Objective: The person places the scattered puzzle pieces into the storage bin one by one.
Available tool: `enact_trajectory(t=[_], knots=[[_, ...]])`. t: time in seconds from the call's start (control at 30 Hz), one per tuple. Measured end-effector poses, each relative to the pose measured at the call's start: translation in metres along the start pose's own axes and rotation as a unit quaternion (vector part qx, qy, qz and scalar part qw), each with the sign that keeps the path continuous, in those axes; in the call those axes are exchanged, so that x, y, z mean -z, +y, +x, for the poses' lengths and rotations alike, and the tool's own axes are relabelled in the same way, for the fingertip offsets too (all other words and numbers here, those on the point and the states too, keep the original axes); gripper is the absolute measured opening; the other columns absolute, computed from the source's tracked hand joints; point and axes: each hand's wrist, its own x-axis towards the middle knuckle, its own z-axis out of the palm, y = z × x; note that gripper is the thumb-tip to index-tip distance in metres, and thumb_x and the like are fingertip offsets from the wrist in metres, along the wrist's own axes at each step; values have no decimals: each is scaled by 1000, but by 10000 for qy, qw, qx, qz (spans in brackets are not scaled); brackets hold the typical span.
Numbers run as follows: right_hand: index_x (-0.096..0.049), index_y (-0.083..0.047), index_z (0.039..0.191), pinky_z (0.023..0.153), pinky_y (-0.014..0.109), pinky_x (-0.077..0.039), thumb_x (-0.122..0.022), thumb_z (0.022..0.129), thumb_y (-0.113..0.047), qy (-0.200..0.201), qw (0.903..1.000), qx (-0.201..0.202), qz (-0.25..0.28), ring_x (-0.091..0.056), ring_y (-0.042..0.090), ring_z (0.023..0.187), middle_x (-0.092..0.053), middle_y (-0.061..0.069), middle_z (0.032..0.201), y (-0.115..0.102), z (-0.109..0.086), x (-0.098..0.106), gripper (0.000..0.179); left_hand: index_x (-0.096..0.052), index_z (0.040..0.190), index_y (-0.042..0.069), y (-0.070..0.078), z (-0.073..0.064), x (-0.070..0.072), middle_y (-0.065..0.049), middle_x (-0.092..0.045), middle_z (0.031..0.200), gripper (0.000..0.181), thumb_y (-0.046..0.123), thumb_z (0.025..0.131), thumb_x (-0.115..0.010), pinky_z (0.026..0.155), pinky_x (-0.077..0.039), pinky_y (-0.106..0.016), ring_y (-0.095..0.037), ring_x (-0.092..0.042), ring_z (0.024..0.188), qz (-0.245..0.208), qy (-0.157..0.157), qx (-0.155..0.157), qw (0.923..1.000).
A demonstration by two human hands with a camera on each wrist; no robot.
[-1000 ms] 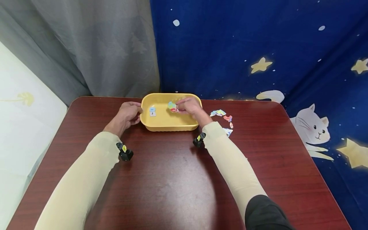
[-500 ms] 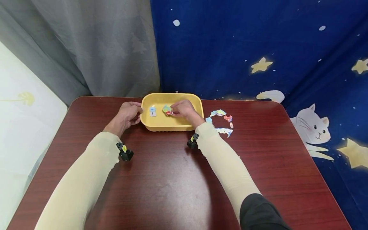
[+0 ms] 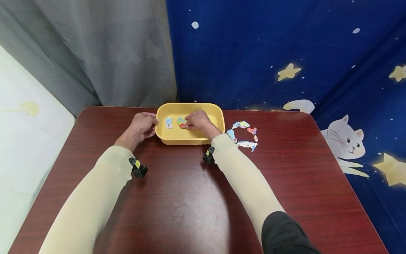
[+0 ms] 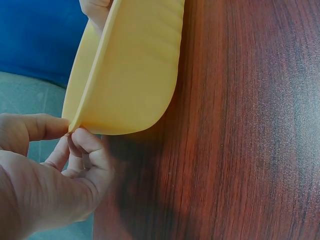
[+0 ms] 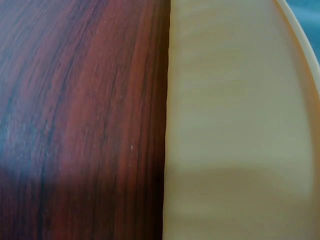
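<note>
In the head view, a yellow plastic basin (image 3: 190, 141) stands near the far edge of the table. My left hand (image 3: 141, 126) is at its left end; the left wrist view shows thumb and fingers (image 4: 89, 141) pinching the rim. Over the basin, my right hand (image 3: 200, 121) holds small flat colourful cut-outs (image 3: 182, 122), green-blue and red, at its fingertips. Their exact kind is too small to tell. To their left in the basin lies a flat blue and white piece (image 3: 168, 123). In the right wrist view, only the basin's outer wall (image 5: 235, 120) and the table appear; the right hand is hidden.
Right of the basin, several flat cut-outs (image 3: 246, 144) in blue, white and red lie in a loose ring on the dark red wooden table (image 3: 177, 197). Grey and blue curtains (image 3: 253, 56) hang behind the table's far edge.
My right hand has moved left inside the basin, carrying the cut-outs toward the blue and white piece. More of the ring of cut-outs now shows. The left hand stays at the rim.
</note>
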Motion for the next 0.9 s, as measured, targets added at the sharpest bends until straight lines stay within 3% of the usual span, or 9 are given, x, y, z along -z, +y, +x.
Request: enact_trajectory(t=[0.43,0.9], knots=[[-67,7,112,70,26,-58,-65,85,8,26,10000,-43,35,-61,14,68,-68,15,102,-1,0,-8,27,-46,131,9,0,-1,1,-5,-53,82,38,9,94,-54,52,-49,-20,-11,-51,59,25,38,31,10000],[-70,5,105,73,28,-58,-67,86,3,224,9997,-24,-110,-62,15,70,-68,10,90,0,3,-9,20,-44,133,9,1,-2,0,-3,-52,79,40,10,95,-55,52,-49,-20,-11,-50,58,13,32,31,10000]])
